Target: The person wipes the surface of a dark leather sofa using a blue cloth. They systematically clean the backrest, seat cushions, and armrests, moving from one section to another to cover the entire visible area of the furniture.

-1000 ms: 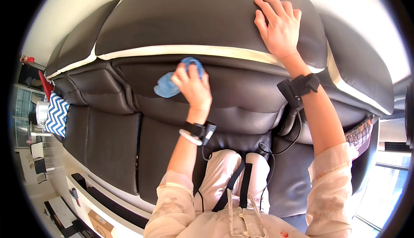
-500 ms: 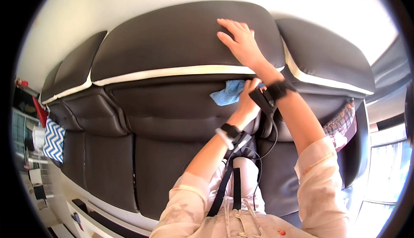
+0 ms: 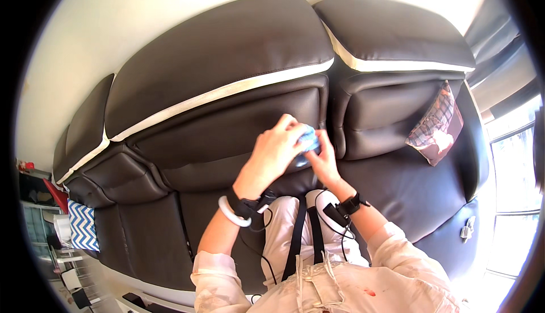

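Note:
A blue cloth is bunched up between my two hands, in front of the dark leather sofa. My left hand has its fingers curled over the cloth from the left. On the cloth's right side, my right hand grips it with bent fingers. Most of the cloth is hidden by the fingers. Both wrists carry black straps with small devices and cables, and a white band circles the left wrist.
A plaid and pink cushion leans at the sofa's right end. At the far left stands a blue-and-white zigzag cushion. A small grey object lies on the right seat. Beyond it is a bright window.
My right hand has come down from the backrest top to the cloth. The left hand has brought the cloth off the backrest, now crumpled between both hands. The view has shifted right.

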Demonstrator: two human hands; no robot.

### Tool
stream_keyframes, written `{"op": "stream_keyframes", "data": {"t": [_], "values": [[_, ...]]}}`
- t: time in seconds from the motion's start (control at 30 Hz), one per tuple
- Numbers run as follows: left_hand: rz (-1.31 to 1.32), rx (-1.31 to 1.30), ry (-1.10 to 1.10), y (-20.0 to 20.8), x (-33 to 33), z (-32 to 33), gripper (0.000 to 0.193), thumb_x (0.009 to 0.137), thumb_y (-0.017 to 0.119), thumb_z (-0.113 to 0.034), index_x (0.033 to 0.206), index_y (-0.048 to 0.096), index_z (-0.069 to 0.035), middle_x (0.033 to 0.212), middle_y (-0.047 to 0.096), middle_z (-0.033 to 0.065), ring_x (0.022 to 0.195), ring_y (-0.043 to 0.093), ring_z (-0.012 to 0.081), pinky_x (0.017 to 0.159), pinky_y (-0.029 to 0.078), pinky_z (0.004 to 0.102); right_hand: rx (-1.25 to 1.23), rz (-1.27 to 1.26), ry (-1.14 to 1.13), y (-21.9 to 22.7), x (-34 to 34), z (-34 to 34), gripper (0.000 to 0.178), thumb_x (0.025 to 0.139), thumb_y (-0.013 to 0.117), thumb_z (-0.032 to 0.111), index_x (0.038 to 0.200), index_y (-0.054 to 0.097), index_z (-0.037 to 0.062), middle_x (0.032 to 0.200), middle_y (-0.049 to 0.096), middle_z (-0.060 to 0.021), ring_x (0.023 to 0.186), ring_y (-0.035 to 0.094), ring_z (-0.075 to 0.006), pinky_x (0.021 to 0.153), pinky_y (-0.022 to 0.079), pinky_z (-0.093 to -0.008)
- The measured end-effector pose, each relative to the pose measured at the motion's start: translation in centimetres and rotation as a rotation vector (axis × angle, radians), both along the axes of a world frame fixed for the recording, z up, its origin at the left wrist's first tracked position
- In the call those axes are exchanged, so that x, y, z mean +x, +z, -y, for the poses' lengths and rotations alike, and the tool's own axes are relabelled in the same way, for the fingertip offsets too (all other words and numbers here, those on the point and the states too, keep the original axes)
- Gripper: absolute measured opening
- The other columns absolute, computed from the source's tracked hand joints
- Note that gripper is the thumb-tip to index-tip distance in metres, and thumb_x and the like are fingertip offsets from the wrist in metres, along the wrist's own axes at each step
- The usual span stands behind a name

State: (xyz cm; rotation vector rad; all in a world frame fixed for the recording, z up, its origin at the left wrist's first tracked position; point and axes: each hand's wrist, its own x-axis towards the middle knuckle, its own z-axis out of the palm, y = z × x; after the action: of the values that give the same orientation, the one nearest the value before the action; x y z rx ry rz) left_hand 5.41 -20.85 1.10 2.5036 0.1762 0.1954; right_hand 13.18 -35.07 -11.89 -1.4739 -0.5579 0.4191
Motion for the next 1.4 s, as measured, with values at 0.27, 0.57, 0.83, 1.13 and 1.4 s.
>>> {"op": "stream_keyframes", "data": {"t": [0.27, 0.57, 0.83, 1.13, 1.4], "values": [[0.475, 0.79, 0.32, 4.6, 3.7, -14.2, 0.053, 0.085, 0.076, -0.037, 0.13, 0.062, -0.014, 0.151, 0.048, 0.0092, 0.143, 0.039, 0.035, 0.114, 0.034, 0.0518, -0.063, 0.632, -0.42, 5.4, 6.9, -6.6, 0.042, 0.075, 0.065, -0.003, 0.116, 0.06, 0.0044, 0.124, 0.05, -0.0202, 0.111, 0.05, -0.0389, 0.096, 0.044, -0.0456], [0.452, 0.898, 0.409, 2.5, 7.3, -18.9, 0.059, 0.096, 0.059, -0.053, 0.143, 0.052, -0.018, 0.15, 0.05, 0.0068, 0.14, 0.043, 0.0311, 0.116, 0.028, 0.0505, -0.373, 0.59, -0.545, -10.2, 6.4, -4.7, 0.04, 0.078, 0.06, -0.001, 0.118, 0.055, 0.0044, 0.119, 0.05, -0.0245, 0.111, 0.047, -0.0465, 0.098, 0.039, -0.0537], [0.464, 0.917, 0.424, 1.3, 6.5, -19.8, 0.057, 0.096, 0.057, -0.054, 0.14, 0.055, -0.019, 0.148, 0.053, 0.0057, 0.139, 0.046, 0.0302, 0.116, 0.029, 0.0488, -0.256, 0.814, -0.516, 0.4, 8.1, -8.2, 0.032, 0.088, 0.066, 0.02, 0.114, 0.064, 0.0008, 0.126, 0.054, -0.0218, 0.115, 0.049, -0.0414, 0.096, 0.037, -0.0538], [0.555, 0.919, 0.432, 1.0, 7.9, -19.6, 0.052, 0.097, 0.058, -0.052, 0.137, 0.059, -0.02, 0.143, 0.058, 0.0043, 0.135, 0.05, 0.0285, 0.114, 0.031, 0.0471, -0.586, 1.031, -0.047, -15.0, -1.0, -1.8, 0.051, 0.086, 0.069, 0.034, 0.134, 0.06, 0.0169, 0.139, 0.046, -0.0184, 0.127, 0.042, -0.0412, 0.098, 0.035, -0.0582], [0.577, 0.936, 0.434, 0.6, 6.8, -20.5, 0.049, 0.097, 0.058, -0.052, 0.135, 0.061, -0.021, 0.14, 0.06, 0.0036, 0.132, 0.052, 0.0274, 0.113, 0.033, 0.0459, -0.249, 1.068, -0.438, -1.6, 7.8, -9.9, 0.03, 0.088, 0.065, 0.027, 0.115, 0.067, 0.0135, 0.13, 0.049, -0.0159, 0.119, 0.043, -0.0392, 0.09, 0.033, -0.0484]]}}
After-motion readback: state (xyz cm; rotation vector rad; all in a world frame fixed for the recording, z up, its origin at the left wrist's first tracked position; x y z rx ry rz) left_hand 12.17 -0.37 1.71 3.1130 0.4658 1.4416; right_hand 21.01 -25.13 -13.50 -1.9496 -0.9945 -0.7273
